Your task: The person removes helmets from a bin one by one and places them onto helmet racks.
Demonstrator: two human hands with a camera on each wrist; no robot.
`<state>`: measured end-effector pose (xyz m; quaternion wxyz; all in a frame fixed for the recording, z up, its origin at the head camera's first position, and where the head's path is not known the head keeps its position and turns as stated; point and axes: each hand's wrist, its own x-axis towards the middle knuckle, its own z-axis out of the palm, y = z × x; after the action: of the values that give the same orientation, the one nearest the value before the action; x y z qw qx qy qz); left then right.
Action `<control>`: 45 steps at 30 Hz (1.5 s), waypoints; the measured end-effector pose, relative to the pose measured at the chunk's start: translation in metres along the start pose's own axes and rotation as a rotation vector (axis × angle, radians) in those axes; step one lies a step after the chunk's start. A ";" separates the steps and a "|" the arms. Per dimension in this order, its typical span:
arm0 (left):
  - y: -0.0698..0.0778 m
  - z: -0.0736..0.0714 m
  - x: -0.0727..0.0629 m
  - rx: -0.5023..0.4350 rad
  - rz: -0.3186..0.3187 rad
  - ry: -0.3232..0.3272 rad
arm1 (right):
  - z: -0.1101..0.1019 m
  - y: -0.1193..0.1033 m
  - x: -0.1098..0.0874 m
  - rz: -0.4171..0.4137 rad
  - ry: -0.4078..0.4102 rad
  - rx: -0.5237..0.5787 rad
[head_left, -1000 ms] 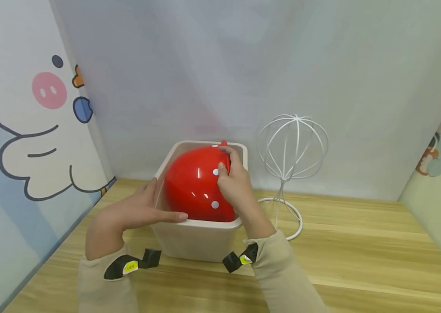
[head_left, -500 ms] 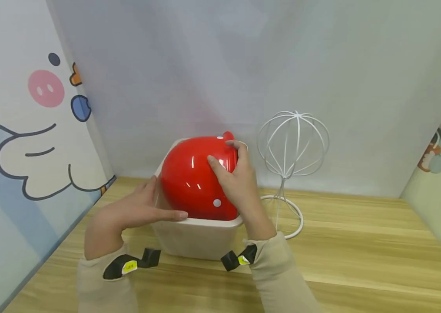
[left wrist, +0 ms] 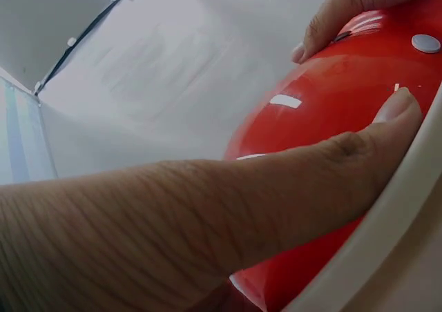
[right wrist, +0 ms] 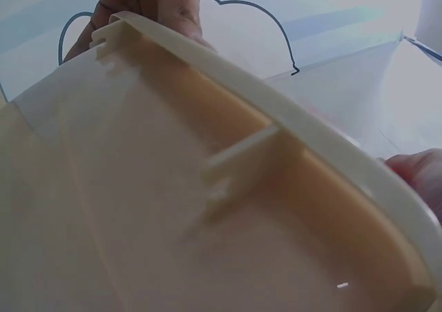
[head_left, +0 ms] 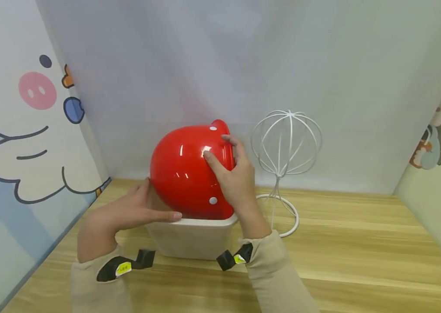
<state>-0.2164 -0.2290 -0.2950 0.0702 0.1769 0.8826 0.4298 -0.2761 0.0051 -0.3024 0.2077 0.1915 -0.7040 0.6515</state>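
A glossy red helmet (head_left: pixel 185 169) with white round studs lies tilted in the mouth of a cream plastic bin (head_left: pixel 193 241), much of its shell above the rim. My right hand (head_left: pixel 240 180) holds the helmet at its right edge, thumb on the shell and index finger by the brim; the other fingers are hidden. At the bin's left front corner, my left hand (head_left: pixel 130 208) grips the rim, its thumb along the front edge and its fingers at the left side. In the left wrist view, that thumb (left wrist: pixel 373 143) lies between the helmet (left wrist: pixel 311 112) and the rim.
Just right of the bin, a white wire stand (head_left: pixel 278 176) with a round cage top and ring base stands on the wood-grain table (head_left: pixel 341 248). A pale backdrop (head_left: pixel 341 87) rises behind, and a cartoon-printed panel (head_left: pixel 1 108) borders the left.
My right hand has raised the helmet, so more of its shell and brim show above the bin. My left hand keeps its grip on the rim. The head view has shifted slightly.
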 end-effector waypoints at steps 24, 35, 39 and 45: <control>0.002 0.003 0.004 -0.052 0.032 -0.015 | -0.058 -0.047 -0.003 -0.345 0.194 0.584; -0.005 0.001 0.001 -0.006 0.034 0.018 | -0.105 -0.048 0.012 -0.459 0.295 0.993; -0.012 0.001 0.003 0.003 0.011 0.038 | -0.118 -0.048 0.015 -0.474 0.301 1.111; -0.015 -0.001 0.003 0.045 0.019 0.048 | -0.127 -0.047 0.016 -0.459 0.357 1.122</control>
<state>-0.2231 -0.2373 -0.3065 0.0411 0.1764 0.8919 0.4144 -0.2588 0.1284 -0.2456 0.3242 0.3059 -0.1507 0.8824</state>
